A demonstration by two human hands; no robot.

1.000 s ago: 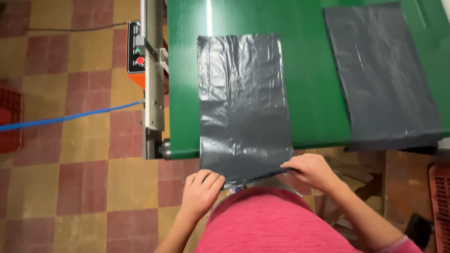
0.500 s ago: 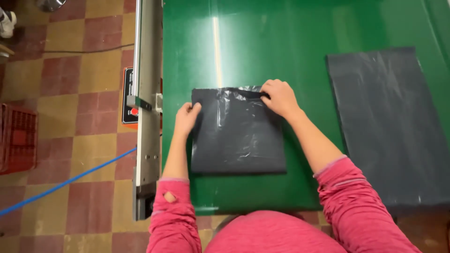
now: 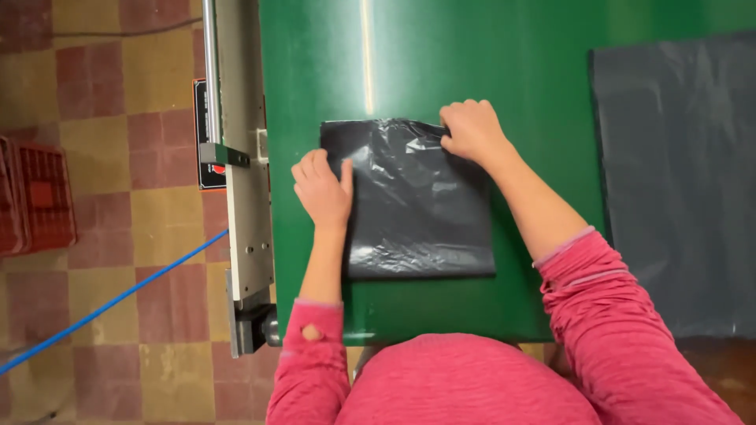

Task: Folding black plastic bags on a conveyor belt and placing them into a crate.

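The person's head and face are lying outside the view; only the pink sleeves and chest are showing at the bottom edge. The second plastic sheet [image 3: 677, 181] is being cut off by the right edge, so its full width is hard to make out.

Two dark grey plastic pieces are lying on the green table [image 3: 315, 71]: one folded plastic bag [image 3: 417, 212] and one flat sheet well apart to the right. Two hands are working on the folded one. One red crate [image 3: 35, 197] is sitting on the tiled floor, partly cut off at the left, with one blue cable [image 3: 118, 295] running across the tiles.

The left hand [image 3: 321, 189] is resting flat at the bag's left edge, its fingers [image 3: 311, 167] lying loosely together and the thumb spread onto the plastic. The right hand [image 3: 471, 130] is curling over the bag's upper right corner, fingers bent and pressing it; whether they are pinching the plastic cannot be told. The bag is spreading between both hands and below the fingers, toward the person.
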